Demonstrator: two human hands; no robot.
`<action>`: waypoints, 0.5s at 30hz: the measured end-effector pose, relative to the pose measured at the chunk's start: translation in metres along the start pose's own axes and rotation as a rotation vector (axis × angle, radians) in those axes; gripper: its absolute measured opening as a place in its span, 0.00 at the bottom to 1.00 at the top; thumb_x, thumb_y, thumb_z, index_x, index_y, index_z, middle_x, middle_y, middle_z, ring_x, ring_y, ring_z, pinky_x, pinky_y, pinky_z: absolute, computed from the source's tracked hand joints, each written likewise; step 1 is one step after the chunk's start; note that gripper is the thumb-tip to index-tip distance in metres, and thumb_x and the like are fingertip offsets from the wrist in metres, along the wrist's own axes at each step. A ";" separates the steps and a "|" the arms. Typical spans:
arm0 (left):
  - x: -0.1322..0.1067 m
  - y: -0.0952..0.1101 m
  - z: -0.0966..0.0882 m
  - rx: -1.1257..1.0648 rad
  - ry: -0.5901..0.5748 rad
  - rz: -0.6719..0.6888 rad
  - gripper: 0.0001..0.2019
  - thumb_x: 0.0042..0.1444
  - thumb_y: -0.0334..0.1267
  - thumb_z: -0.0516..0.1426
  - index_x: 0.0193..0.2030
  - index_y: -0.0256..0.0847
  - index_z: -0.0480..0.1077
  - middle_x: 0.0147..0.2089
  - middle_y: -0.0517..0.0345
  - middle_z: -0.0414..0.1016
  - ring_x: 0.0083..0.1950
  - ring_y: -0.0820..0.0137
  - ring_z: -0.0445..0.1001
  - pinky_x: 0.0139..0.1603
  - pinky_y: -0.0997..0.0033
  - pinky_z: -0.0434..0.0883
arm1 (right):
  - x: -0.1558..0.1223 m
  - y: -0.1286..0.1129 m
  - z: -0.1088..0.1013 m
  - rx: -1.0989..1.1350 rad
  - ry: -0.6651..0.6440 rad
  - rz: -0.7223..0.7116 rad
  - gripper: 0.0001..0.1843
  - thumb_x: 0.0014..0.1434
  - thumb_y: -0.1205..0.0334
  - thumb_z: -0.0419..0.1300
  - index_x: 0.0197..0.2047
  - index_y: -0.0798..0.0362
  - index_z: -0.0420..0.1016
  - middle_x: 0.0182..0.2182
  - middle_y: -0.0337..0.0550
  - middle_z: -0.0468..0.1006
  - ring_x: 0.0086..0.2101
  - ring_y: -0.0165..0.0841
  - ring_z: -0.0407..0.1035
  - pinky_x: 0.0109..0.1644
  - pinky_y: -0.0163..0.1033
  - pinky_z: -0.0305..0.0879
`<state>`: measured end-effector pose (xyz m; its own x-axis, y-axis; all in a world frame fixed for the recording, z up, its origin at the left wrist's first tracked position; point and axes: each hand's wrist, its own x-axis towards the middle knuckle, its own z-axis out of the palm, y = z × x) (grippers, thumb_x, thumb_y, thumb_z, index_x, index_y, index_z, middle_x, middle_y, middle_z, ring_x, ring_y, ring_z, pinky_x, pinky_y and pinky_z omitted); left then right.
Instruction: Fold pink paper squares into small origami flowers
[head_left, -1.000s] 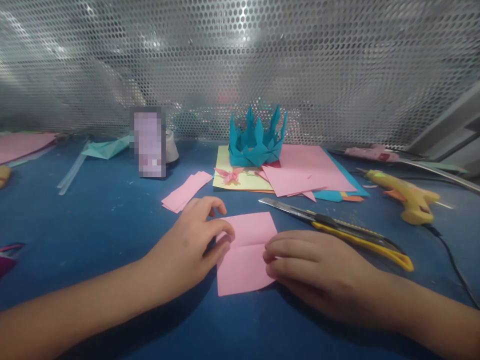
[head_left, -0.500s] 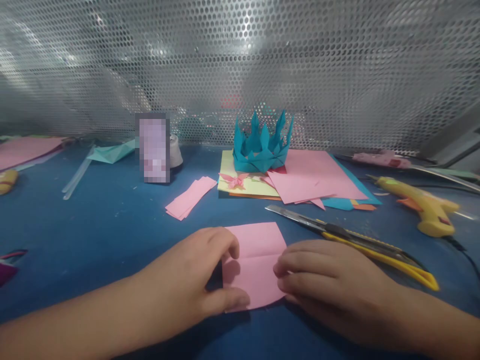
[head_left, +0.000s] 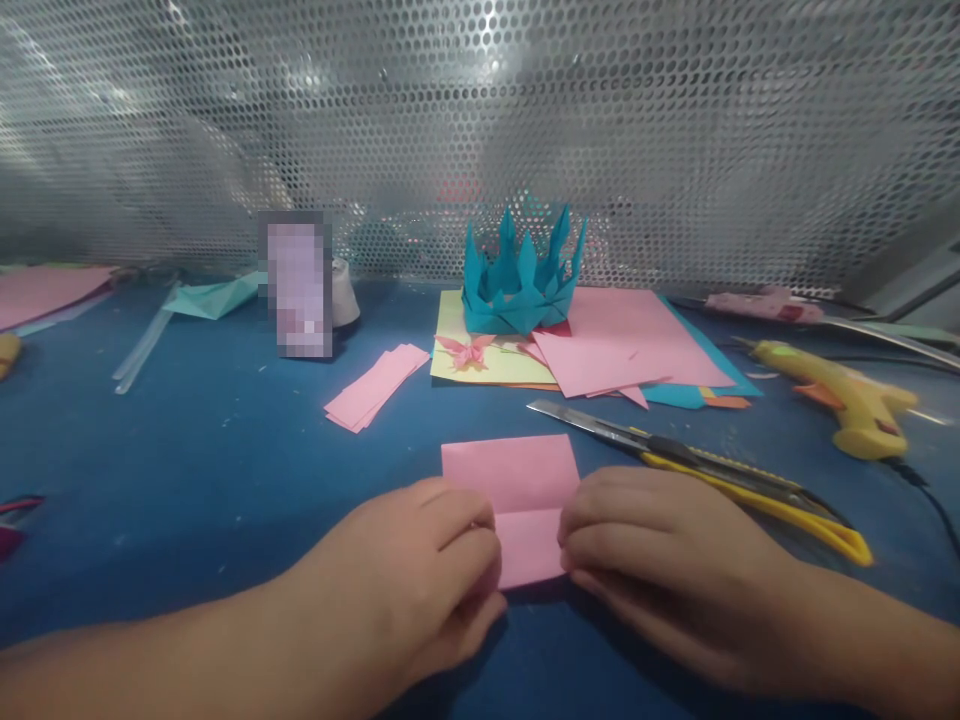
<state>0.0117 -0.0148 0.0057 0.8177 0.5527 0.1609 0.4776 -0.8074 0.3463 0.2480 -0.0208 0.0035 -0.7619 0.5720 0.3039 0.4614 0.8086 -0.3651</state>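
Observation:
Between my hands is a pink sheet of paper (head_left: 517,475) with a crease running across its middle. My left hand (head_left: 427,580) pinches its left side, fingers curled over and the thumb below. On the opposite side, my right hand (head_left: 660,570) grips the right edge, fingers pressed together. The near edge of the paper is raised a little off the blue table. Just beyond my right hand lies a yellow utility knife (head_left: 697,470) with its blade out. Several narrow pink paper strips (head_left: 379,387) rest in a fanned stack farther left.
A blue folded paper crown (head_left: 521,290) stands on coloured sheets (head_left: 645,340), near a pink paper flower (head_left: 469,352). To the right is a yellow glue gun (head_left: 840,395) with its cord. A blurred upright rectangle (head_left: 300,290) stands beside a thread spool (head_left: 343,295). Perforated metal (head_left: 420,120) closes the back.
My left fingers have closed from a spread hold into a pinch on the paper's left side. The near edge has come up and away from me. The view has shifted slightly.

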 end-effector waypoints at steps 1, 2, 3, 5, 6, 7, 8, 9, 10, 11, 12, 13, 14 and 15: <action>0.000 0.000 0.000 0.023 0.034 0.022 0.07 0.58 0.33 0.51 0.35 0.37 0.71 0.34 0.53 0.73 0.36 0.67 0.71 0.38 0.69 0.70 | 0.001 0.000 0.000 0.039 -0.012 0.044 0.10 0.61 0.70 0.51 0.36 0.53 0.73 0.32 0.44 0.75 0.33 0.32 0.69 0.35 0.36 0.65; 0.000 0.000 0.000 0.034 0.062 0.026 0.09 0.60 0.32 0.50 0.35 0.37 0.71 0.33 0.54 0.73 0.35 0.68 0.71 0.37 0.69 0.70 | 0.001 -0.001 0.000 0.073 -0.014 0.087 0.10 0.61 0.70 0.51 0.36 0.53 0.73 0.32 0.44 0.75 0.33 0.32 0.69 0.36 0.36 0.65; 0.000 0.001 0.000 0.033 0.080 0.016 0.10 0.61 0.32 0.49 0.35 0.38 0.71 0.32 0.55 0.73 0.35 0.69 0.71 0.38 0.70 0.69 | 0.002 -0.001 0.000 0.100 -0.007 0.129 0.09 0.61 0.69 0.51 0.36 0.52 0.72 0.32 0.43 0.75 0.34 0.31 0.68 0.36 0.36 0.65; 0.000 0.000 -0.001 0.009 0.090 -0.025 0.10 0.61 0.32 0.49 0.35 0.38 0.70 0.31 0.56 0.73 0.35 0.70 0.71 0.38 0.71 0.69 | 0.002 0.000 0.002 0.125 0.027 0.225 0.07 0.61 0.68 0.52 0.39 0.51 0.71 0.33 0.41 0.75 0.34 0.31 0.68 0.38 0.35 0.65; 0.001 0.000 -0.002 -0.006 0.086 -0.047 0.10 0.61 0.32 0.49 0.35 0.39 0.70 0.31 0.57 0.73 0.34 0.70 0.71 0.38 0.71 0.68 | 0.002 0.000 0.004 0.123 0.049 0.279 0.07 0.61 0.68 0.53 0.41 0.51 0.70 0.33 0.41 0.75 0.33 0.31 0.68 0.37 0.35 0.65; 0.001 -0.001 -0.002 -0.021 0.076 -0.071 0.09 0.61 0.33 0.49 0.35 0.39 0.70 0.31 0.58 0.73 0.34 0.70 0.71 0.38 0.71 0.68 | 0.001 0.001 0.005 0.116 0.065 0.328 0.07 0.60 0.68 0.54 0.42 0.51 0.69 0.32 0.40 0.75 0.32 0.31 0.68 0.35 0.35 0.64; 0.001 -0.002 -0.002 -0.034 0.060 -0.093 0.09 0.61 0.33 0.49 0.34 0.39 0.69 0.31 0.58 0.72 0.34 0.71 0.70 0.37 0.71 0.68 | 0.001 0.001 0.006 0.106 0.070 0.364 0.07 0.59 0.68 0.55 0.42 0.51 0.68 0.31 0.39 0.75 0.30 0.30 0.68 0.33 0.35 0.64; 0.002 -0.004 -0.002 -0.046 0.045 -0.116 0.08 0.61 0.33 0.49 0.34 0.39 0.69 0.31 0.59 0.72 0.33 0.71 0.70 0.36 0.71 0.67 | 0.001 0.002 0.007 0.096 0.066 0.378 0.07 0.58 0.69 0.55 0.40 0.52 0.68 0.29 0.38 0.74 0.28 0.30 0.67 0.31 0.34 0.63; 0.003 -0.005 -0.002 -0.060 0.044 -0.143 0.07 0.61 0.33 0.50 0.34 0.39 0.68 0.32 0.60 0.72 0.33 0.72 0.69 0.36 0.72 0.66 | 0.000 0.002 0.007 0.089 0.055 0.372 0.06 0.57 0.70 0.54 0.38 0.52 0.67 0.28 0.38 0.73 0.27 0.29 0.66 0.30 0.34 0.61; 0.003 -0.006 -0.001 -0.078 0.054 -0.169 0.06 0.61 0.32 0.50 0.35 0.40 0.68 0.33 0.61 0.72 0.34 0.72 0.69 0.36 0.72 0.66 | 0.000 0.003 0.008 0.082 0.044 0.344 0.06 0.57 0.72 0.53 0.36 0.52 0.67 0.27 0.38 0.73 0.27 0.29 0.65 0.29 0.33 0.61; 0.003 -0.008 -0.001 -0.101 0.062 -0.185 0.05 0.61 0.32 0.50 0.38 0.40 0.67 0.34 0.61 0.72 0.35 0.72 0.69 0.37 0.72 0.66 | 0.000 0.004 0.009 0.071 0.037 0.301 0.07 0.58 0.73 0.52 0.35 0.52 0.68 0.28 0.38 0.73 0.28 0.29 0.65 0.30 0.33 0.60; 0.004 -0.009 -0.001 -0.124 0.068 -0.195 0.05 0.61 0.32 0.50 0.40 0.41 0.66 0.36 0.62 0.72 0.36 0.73 0.69 0.38 0.72 0.66 | -0.001 0.005 0.009 0.061 0.031 0.256 0.09 0.58 0.74 0.51 0.35 0.52 0.69 0.29 0.39 0.73 0.29 0.30 0.65 0.31 0.34 0.60; 0.004 -0.010 -0.001 -0.141 0.056 -0.195 0.06 0.62 0.32 0.49 0.41 0.42 0.66 0.37 0.62 0.72 0.37 0.73 0.68 0.39 0.72 0.65 | -0.001 0.005 0.010 0.039 0.044 0.204 0.11 0.60 0.73 0.50 0.38 0.52 0.71 0.31 0.41 0.74 0.31 0.30 0.66 0.33 0.34 0.60; 0.004 -0.010 -0.001 -0.151 0.037 -0.186 0.07 0.62 0.31 0.48 0.42 0.42 0.67 0.38 0.61 0.71 0.38 0.73 0.68 0.39 0.72 0.65 | -0.002 0.006 0.011 0.019 0.053 0.157 0.11 0.61 0.72 0.51 0.40 0.51 0.72 0.32 0.42 0.74 0.32 0.31 0.66 0.33 0.35 0.60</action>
<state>0.0097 -0.0043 0.0034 0.7068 0.6982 0.1142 0.5630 -0.6529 0.5067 0.2475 -0.0182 -0.0087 -0.6557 0.6983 0.2871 0.5640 0.7058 -0.4286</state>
